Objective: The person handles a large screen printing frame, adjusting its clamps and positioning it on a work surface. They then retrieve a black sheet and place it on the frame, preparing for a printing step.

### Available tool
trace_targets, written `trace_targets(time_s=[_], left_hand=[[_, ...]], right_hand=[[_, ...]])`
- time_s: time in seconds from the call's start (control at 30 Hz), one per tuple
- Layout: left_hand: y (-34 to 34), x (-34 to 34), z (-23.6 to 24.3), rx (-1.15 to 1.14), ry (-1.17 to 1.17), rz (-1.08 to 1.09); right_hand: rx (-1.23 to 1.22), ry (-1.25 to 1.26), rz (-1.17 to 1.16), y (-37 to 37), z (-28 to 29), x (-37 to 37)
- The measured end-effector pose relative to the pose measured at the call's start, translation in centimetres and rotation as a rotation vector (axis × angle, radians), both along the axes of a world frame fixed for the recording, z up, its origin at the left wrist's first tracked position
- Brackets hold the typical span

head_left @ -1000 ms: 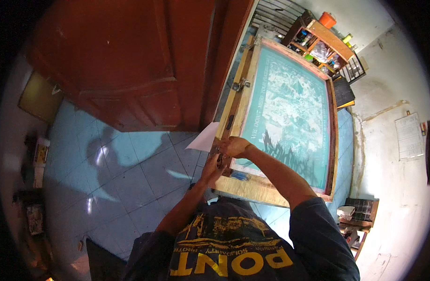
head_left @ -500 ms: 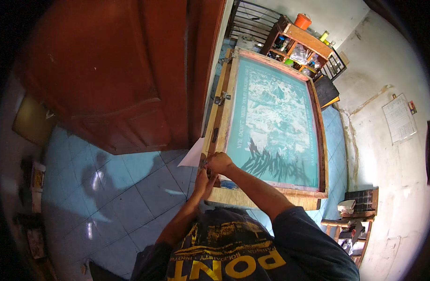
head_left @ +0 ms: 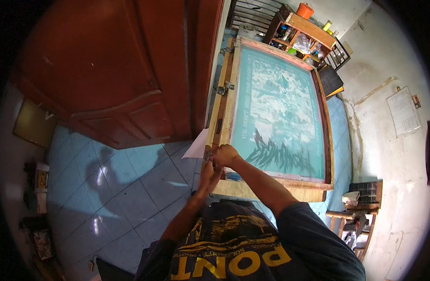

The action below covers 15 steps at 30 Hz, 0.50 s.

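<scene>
A person looks down at a large wooden screen-printing frame lying flat on a table. Its teal mesh carries a pale, detailed design with dark jagged shapes near the lower edge.

Both hands meet at the frame's near left corner. The right hand rests on the wooden edge with its fingers curled closed around something small at that corner; what it holds is too small to make out. The left hand sits just below it, touching the same corner, and whether its grip is closed on anything cannot be told.

A white sheet of paper sticks out from under the frame just left of the hands. A metal hinge clamp sits farther up the frame's left rail.

To the left stands a dark red wooden door above a blue tiled floor. Beyond the frame, a wooden shelf holds assorted containers, with an orange pot on top.
</scene>
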<state>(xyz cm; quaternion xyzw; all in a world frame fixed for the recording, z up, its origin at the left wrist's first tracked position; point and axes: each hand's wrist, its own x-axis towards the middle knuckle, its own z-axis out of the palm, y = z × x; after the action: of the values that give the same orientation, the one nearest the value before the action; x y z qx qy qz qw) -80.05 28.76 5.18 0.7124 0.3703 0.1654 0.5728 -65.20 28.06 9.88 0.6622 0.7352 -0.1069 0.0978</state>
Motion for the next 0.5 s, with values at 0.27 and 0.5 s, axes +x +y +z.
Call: trace_targets(time_s=[0.27, 0.5], left_hand=[[0.5, -3.2, -3.9, -0.092, -0.029, 0.111], [-2.3, -10.0, -1.1, 0.256, 0.368, -0.062]], right_hand=[[0.050, 0.125, -0.413, 7.6, 6.3, 10.5], [0.126, -0.056, -0.570, 19.2, 7.4, 23.2]])
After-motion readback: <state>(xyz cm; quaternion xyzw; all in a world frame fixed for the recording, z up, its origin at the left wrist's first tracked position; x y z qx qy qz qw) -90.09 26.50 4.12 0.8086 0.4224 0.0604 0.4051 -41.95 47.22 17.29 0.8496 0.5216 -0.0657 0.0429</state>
